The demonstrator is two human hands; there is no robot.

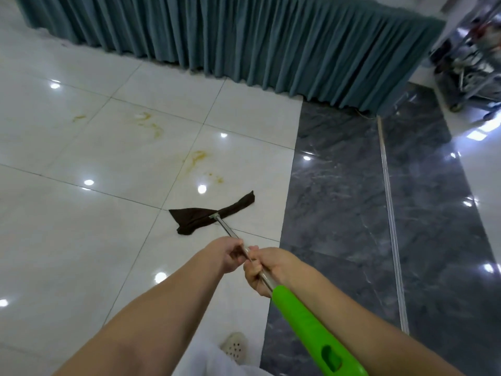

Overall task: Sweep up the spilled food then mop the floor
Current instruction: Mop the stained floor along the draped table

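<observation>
Both grips, left hand (227,256) and right hand (267,270), hold the mop (230,232) on its light, stiff, likely slippery shaft; its dark cloth (198,217) looks limp, near the stains (199,158)

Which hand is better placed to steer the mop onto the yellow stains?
Probably the left hand: it grips the metal mop pole nearer the dark cloth; the right hand holds behind it, by the green grip.
</observation>
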